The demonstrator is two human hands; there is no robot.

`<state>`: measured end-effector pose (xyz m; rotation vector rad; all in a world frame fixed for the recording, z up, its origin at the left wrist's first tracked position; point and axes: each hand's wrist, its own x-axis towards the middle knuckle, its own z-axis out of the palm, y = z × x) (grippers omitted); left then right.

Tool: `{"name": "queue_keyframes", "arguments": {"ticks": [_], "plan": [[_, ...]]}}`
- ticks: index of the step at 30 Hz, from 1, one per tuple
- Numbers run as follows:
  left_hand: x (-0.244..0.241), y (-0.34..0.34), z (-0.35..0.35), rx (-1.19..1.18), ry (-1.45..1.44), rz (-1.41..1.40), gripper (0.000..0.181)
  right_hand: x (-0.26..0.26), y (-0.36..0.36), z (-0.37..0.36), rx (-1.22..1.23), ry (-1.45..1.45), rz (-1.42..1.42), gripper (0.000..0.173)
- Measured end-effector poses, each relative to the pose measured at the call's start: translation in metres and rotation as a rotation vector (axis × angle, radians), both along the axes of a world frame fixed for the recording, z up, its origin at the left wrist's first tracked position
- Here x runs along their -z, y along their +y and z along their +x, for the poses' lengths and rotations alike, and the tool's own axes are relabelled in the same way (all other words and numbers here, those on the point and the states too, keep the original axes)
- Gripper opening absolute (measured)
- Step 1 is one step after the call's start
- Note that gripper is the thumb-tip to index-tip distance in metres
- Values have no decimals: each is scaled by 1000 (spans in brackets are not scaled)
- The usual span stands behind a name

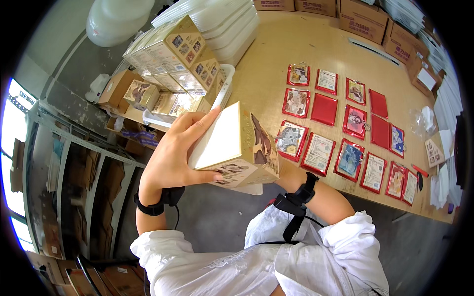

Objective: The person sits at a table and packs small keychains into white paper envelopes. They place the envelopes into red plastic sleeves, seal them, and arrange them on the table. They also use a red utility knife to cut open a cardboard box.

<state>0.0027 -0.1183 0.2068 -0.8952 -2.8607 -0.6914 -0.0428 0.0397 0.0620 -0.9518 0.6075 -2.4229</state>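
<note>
In front of my body, my left hand (174,155) grips a gold printed cardboard box (246,151). The thumb presses its lower printed face, and the fingers lie along the edge of a white, blank-looking side. Dark brown artwork covers the side turned to the right. A pale flap (255,189) sticks out beneath the box. My right hand (284,169) reaches behind the box from the right; its fingers are hidden, so their grip does not show. Rows of red-edged flat packets (317,153) lie on the table just beyond my right wrist.
Gold boxes (181,55) are stacked in and above a white plastic basket (224,88) at the left. Translucent bins (231,33) stand behind them. Brown cartons (364,22) line the wooden table's (274,44) far edge. A red-handled tool (419,170) lies at the right; metal shelving (85,188) stands left.
</note>
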Motion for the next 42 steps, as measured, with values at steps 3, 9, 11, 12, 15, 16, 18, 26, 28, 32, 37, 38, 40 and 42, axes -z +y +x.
{"name": "queue_keyframes", "arguments": {"ticks": [3,9,11,12,15,16,18,26,28,32,37,38,40,42], "plan": [[5,8,-3,11,-19,-23,96,4,2,0,-33,-31,-17,54],[12,17,0,-4,-10,-37,96,6,16,1,-219,-214,10,54],[13,17,1,-14,-27,0,97,10,22,4,-293,-292,16,54],[13,18,1,-16,-26,16,97,11,25,4,-324,-332,19,54],[13,17,-1,-10,-21,61,98,15,32,6,-377,-404,35,54],[12,16,-1,-17,-26,74,98,19,31,4,-383,-415,35,53],[13,8,-6,-18,24,116,99,26,33,3,-386,-441,48,53],[39,-11,-17,-54,34,247,108,7,34,7,-297,-538,153,44],[40,-7,-10,-99,-9,317,108,16,33,3,-195,-490,220,40],[70,-48,16,-308,-111,614,93,-4,45,-3,-53,-542,382,30],[138,-76,36,-437,-178,1253,73,-22,67,-5,274,-578,173,26],[151,-79,36,-406,-225,1299,69,-21,74,-5,246,-519,103,26],[168,-67,32,-457,-283,1400,68,-17,94,-5,207,-406,-28,26],[179,-55,22,-446,-286,1384,65,-17,98,1,232,-375,48,28]]}}
